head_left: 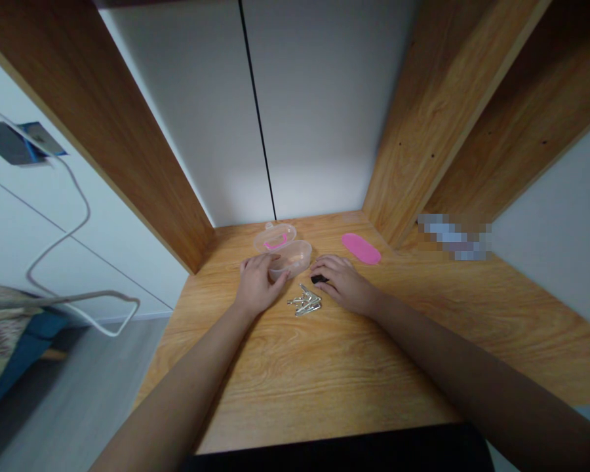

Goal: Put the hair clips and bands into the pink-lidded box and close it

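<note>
My left hand [258,282] grips the near left side of a clear plastic box [301,255], thumb at the front and fingers over the rim. The box's lid [275,236], with a pink handle, lies folded open behind it. Just right of the box, my right hand [341,282] is closed on a small black object [319,279], mostly covered by the fingers; its kind is unclear. Between the hands, on the table, lies a small pile of silvery metal clips [305,301]. A pink oval plate [361,248] rests behind my right hand.
The wooden table [285,387] is bounded by a white back panel [314,131] and upright boards on both sides. A blurred-out item [452,237] lies at the right. At the left, a white cable [86,203] hangs beside the table.
</note>
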Action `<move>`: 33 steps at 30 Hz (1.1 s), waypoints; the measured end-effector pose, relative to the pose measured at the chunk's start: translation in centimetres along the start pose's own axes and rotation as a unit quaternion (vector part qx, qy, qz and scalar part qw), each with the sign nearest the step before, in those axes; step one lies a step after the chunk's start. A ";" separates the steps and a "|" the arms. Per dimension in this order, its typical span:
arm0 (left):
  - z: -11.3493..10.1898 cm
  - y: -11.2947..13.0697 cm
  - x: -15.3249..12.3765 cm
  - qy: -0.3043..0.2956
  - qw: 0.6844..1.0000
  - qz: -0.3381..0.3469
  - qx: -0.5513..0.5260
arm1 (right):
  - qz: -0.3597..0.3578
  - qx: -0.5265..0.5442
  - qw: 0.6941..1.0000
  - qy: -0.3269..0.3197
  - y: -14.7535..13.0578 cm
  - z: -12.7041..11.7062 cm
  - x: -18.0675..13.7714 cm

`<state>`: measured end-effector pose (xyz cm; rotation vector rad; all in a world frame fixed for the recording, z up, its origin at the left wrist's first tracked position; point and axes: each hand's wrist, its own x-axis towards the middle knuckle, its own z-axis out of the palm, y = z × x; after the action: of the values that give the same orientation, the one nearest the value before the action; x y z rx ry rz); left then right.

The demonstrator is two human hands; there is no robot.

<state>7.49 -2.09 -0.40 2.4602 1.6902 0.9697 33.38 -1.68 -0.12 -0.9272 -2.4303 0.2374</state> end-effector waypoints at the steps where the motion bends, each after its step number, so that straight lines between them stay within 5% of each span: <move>1: 0.0 0.0 0.0 0.002 1.000 0.001 -0.001 | -0.001 -0.001 1.000 0.007 0.0 0.0 0.0; 20: 0.1 -0.3 0.0 0.006 1.000 0.008 -0.017 | 0.034 0.058 0.975 0.212 -0.3 -0.4 -0.1; 33: -0.3 0.2 -0.1 0.005 0.994 0.100 -0.046 | 0.045 0.064 0.972 0.223 -0.4 -0.5 -0.2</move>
<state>7.51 -2.34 -0.08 2.6049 1.3891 1.0535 33.56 -2.08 0.37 -0.9213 -1.9423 0.1913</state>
